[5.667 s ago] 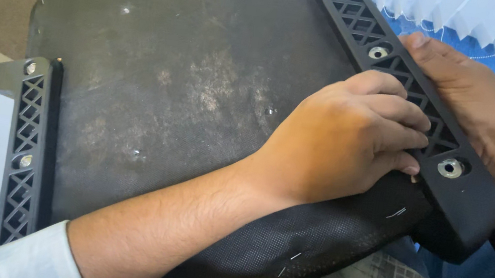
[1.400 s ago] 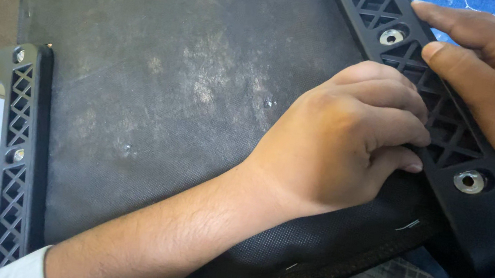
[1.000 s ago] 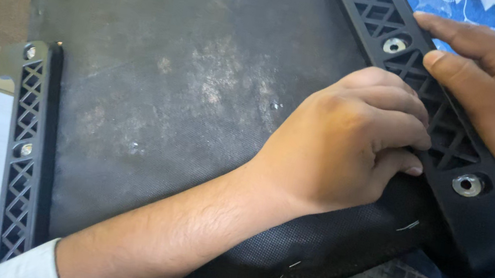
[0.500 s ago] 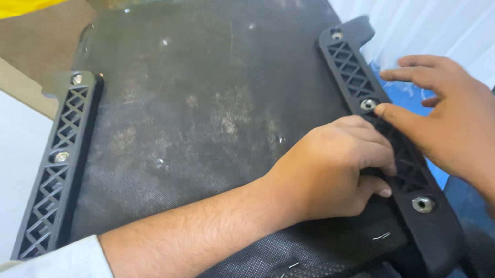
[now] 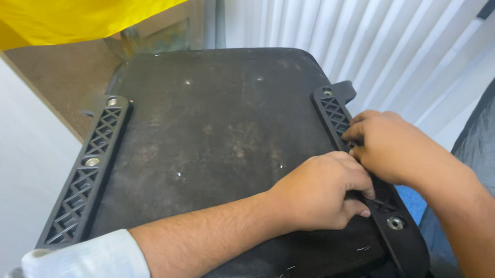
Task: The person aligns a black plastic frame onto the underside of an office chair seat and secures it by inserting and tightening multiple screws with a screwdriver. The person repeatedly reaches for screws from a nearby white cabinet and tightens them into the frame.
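black lattice bracket on dusty panel, left hand and right hand fingers curled gripping it

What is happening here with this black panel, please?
A person holds a dusty black seat panel on the lap. Both hands work on the lattice plastic rail on the right: the left hand curls over its middle, the right hand presses just beyond. A matching rail on the left lies untouched.

Bright, even daylight; sharp focus
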